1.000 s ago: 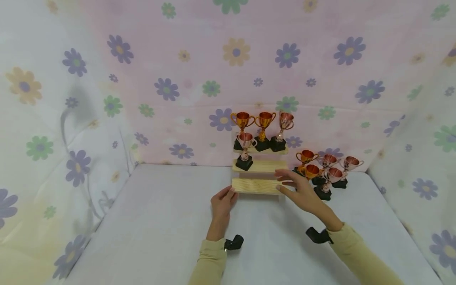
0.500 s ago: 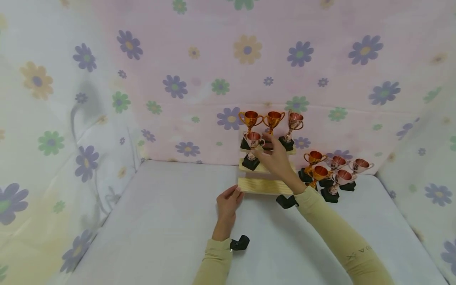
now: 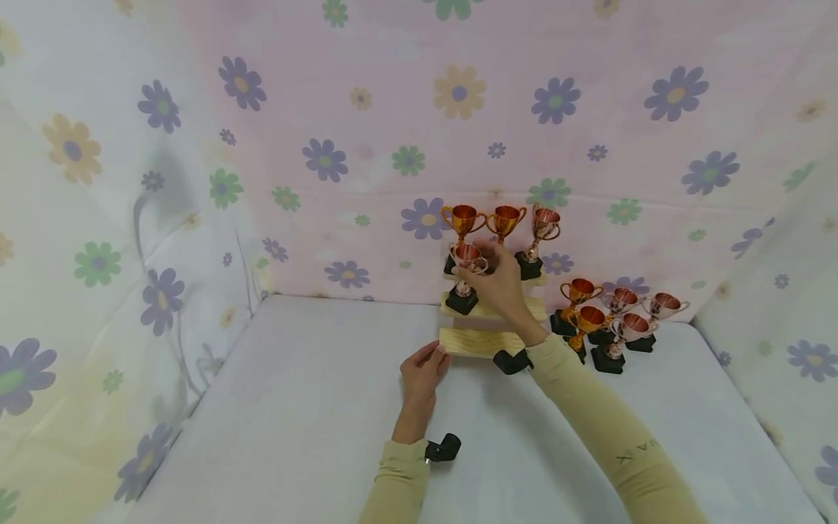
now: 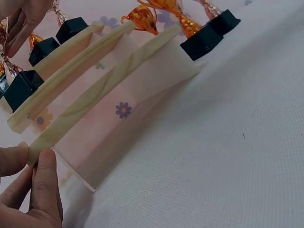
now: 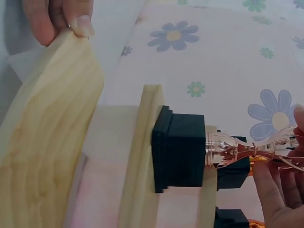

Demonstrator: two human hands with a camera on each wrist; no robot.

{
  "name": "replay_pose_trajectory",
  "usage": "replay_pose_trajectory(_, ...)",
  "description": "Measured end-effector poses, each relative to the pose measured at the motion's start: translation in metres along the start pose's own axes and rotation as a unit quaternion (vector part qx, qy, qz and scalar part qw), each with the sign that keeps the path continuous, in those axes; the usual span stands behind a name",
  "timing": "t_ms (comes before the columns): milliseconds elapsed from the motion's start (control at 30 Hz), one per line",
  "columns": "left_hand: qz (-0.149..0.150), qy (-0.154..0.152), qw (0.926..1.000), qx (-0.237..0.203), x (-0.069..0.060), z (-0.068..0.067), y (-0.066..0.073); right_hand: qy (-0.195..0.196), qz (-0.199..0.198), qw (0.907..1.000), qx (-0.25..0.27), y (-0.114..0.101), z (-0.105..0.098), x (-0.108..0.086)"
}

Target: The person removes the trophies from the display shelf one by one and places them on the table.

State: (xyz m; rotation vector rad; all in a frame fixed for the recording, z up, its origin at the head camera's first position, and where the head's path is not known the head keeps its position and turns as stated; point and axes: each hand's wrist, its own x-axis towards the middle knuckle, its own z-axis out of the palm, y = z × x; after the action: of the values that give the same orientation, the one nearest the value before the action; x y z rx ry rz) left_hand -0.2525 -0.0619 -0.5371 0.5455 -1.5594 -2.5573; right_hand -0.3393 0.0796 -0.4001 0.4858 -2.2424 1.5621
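A three-step wooden stand (image 3: pixel 478 342) stands at the back of the table. My left hand (image 3: pixel 419 378) pinches the left end of its lowest step between thumb and fingers, seen closely in the left wrist view. On the middle step, at the left, a rose-gold trophy cup (image 3: pixel 462 301) rests upright with its black base (image 5: pixel 183 149) against the wood. My right hand (image 3: pixel 503 287) holds this trophy by its upper part, thumb and fingers around the cup and stem. Behind it, two gold trophies (image 3: pixel 506 218) and another rose-gold trophy (image 3: pixel 545 225) occupy the top step.
To the right of the stand, several gold and rose-gold trophies (image 3: pixel 633 327) are grouped on the white table (image 3: pixel 314 407). A flower-printed backdrop (image 3: pixel 366 167) rises behind and at both sides. My right forearm crosses in front of the stand's right side.
My right hand has moved up and left from the stand's right side to the rose-gold trophy on the middle step and taken hold of it. My left hand keeps its pinch.
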Motion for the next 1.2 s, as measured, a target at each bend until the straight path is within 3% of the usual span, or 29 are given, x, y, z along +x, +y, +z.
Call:
replay_pose_trajectory(367,-0.005,0.003,1.0,0.003,-0.003,-0.002,-0.002,0.004,0.005,0.9988,0.049,0.005,0.003,-0.008)
replay_pose_trajectory(533,-0.004,-0.002,1.0,0.005,-0.006,-0.004,-0.001,-0.006,0.003,0.9977,0.067,-0.023,-0.003,-0.018)
replay_pose_trajectory(667,-0.01,0.001,0.9999,0.01,-0.003,-0.001,0.001,0.008,-0.002,0.9966,0.082,-0.038,-0.009,-0.023)
replay_pose_trajectory(900,-0.008,0.001,0.9999,0.009,0.002,-0.002,-0.001,0.026,-0.011,0.9929,0.115,-0.008,-0.014,-0.027)
replay_pose_trajectory(1200,-0.005,0.002,0.9999,0.012,-0.001,-0.001,0.001,0.021,-0.031,0.9909,0.129,-0.002,-0.027,-0.049)
